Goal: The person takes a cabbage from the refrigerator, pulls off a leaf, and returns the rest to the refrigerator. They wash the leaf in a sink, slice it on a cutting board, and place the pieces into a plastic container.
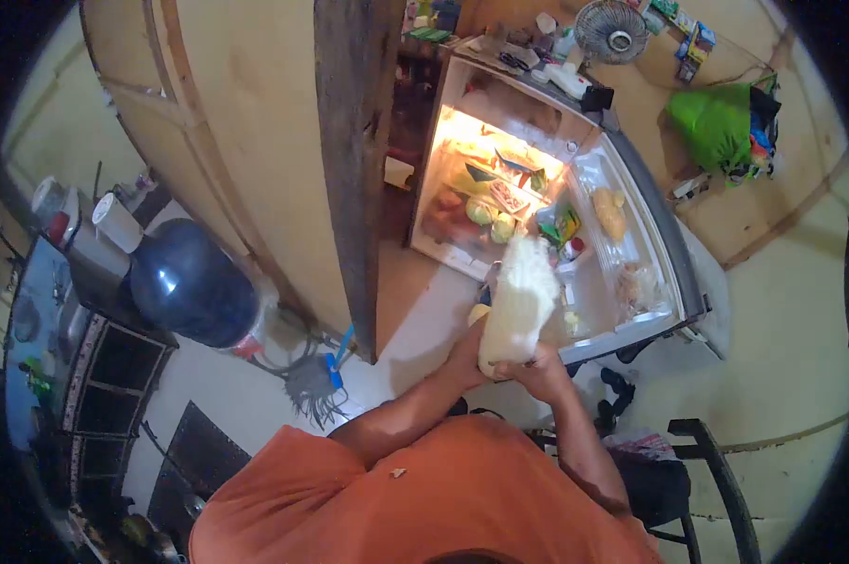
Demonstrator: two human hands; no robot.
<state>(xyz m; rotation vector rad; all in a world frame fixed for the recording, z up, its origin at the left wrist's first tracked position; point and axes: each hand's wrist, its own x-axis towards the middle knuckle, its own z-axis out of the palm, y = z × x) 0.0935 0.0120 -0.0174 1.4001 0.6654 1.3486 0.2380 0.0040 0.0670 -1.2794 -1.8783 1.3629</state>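
Observation:
In front of an open fridge [434,226], I hold a long, pale item [518,301], white at its far end and yellowish near me. It looks like a napa cabbage or a wrapped bundle; glare hides its exact kind. My left hand [466,361] is closed around its near left side. At the near right end, the fingers of my right hand [541,372] grip it too. Beyond it, the lit fridge holds round green vegetables [490,218], a packed tray [509,195] and a green-yellow packet [560,224].
The fridge door [664,244] stands open to the right, with bagged food [609,213] in its shelves. A wooden panel edge [349,169] rises at the left. A mop [313,381], a dark water jug [191,282] and a black chair [716,470] stand around me.

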